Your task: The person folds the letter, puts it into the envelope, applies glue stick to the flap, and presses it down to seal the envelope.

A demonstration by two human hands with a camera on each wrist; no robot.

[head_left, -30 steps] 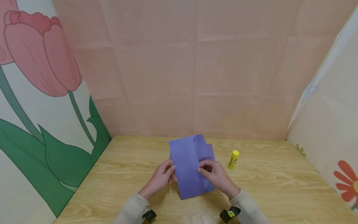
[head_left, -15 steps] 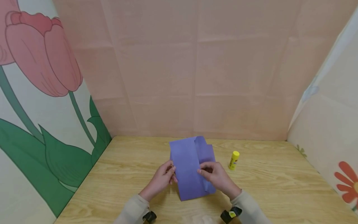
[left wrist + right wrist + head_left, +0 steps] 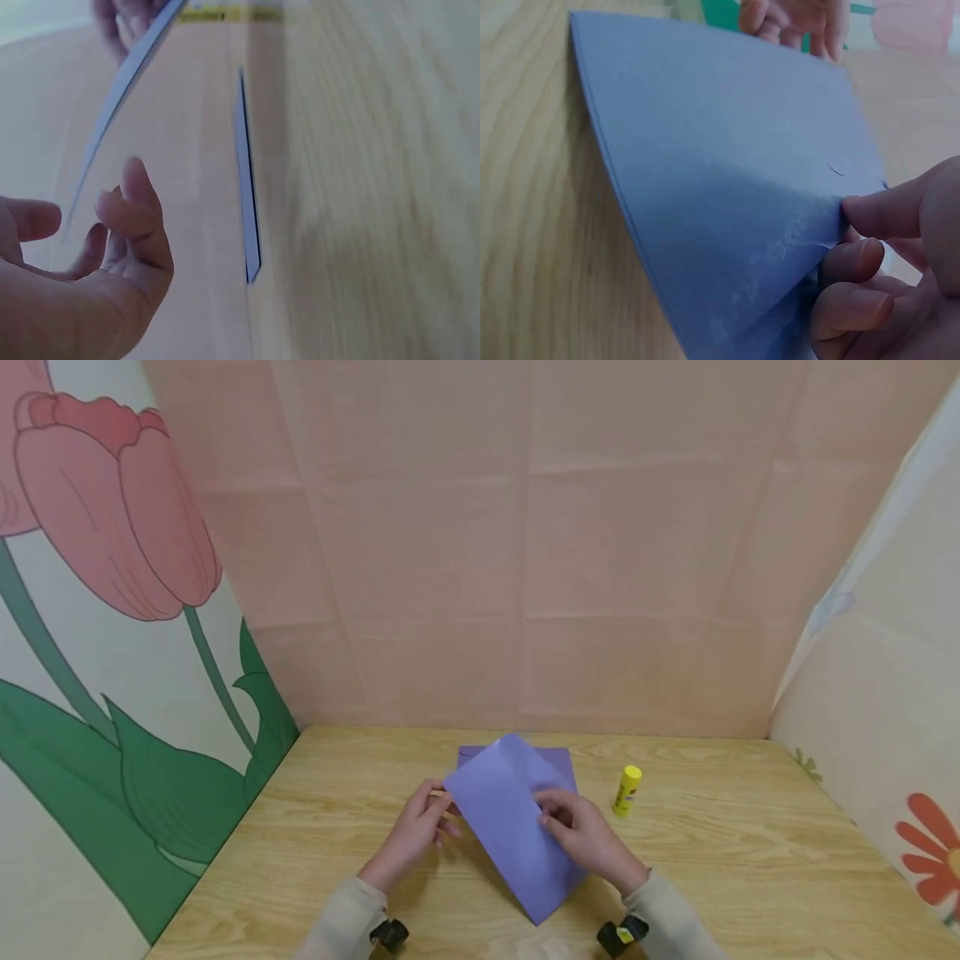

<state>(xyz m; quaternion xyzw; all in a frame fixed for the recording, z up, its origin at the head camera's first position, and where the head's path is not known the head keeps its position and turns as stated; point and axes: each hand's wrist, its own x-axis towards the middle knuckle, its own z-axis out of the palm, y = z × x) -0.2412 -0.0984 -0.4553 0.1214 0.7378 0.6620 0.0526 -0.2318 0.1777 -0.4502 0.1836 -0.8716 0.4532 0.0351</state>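
My right hand (image 3: 588, 835) pinches a folded sheet of purple paper (image 3: 510, 827) by its right side, thumb in front. The sheet is tilted, one corner pointing down toward me. Whitish smears mark its surface near the thumb in the right wrist view. My left hand (image 3: 412, 831) is at the sheet's upper left corner. In the left wrist view, a gap shows between the left thumb (image 3: 37, 220) and loosely bent fingers, the paper's edge ending close to the thumb. Behind the sheet, another purple paper piece (image 3: 471, 753) lies on the table, mostly covered.
A yellow glue stick (image 3: 627, 791) stands upright with its cap on, right of the paper on the wooden table (image 3: 720, 843). A pink cloth backdrop (image 3: 525, 568) rises at the back edge. Side panels printed with flowers stand left and right.
The held sheet has turned counterclockwise, its bottom corner swinging right and toward me, uncovering the purple piece behind. My left hand has shifted slightly left, its grip on the edge loosened.
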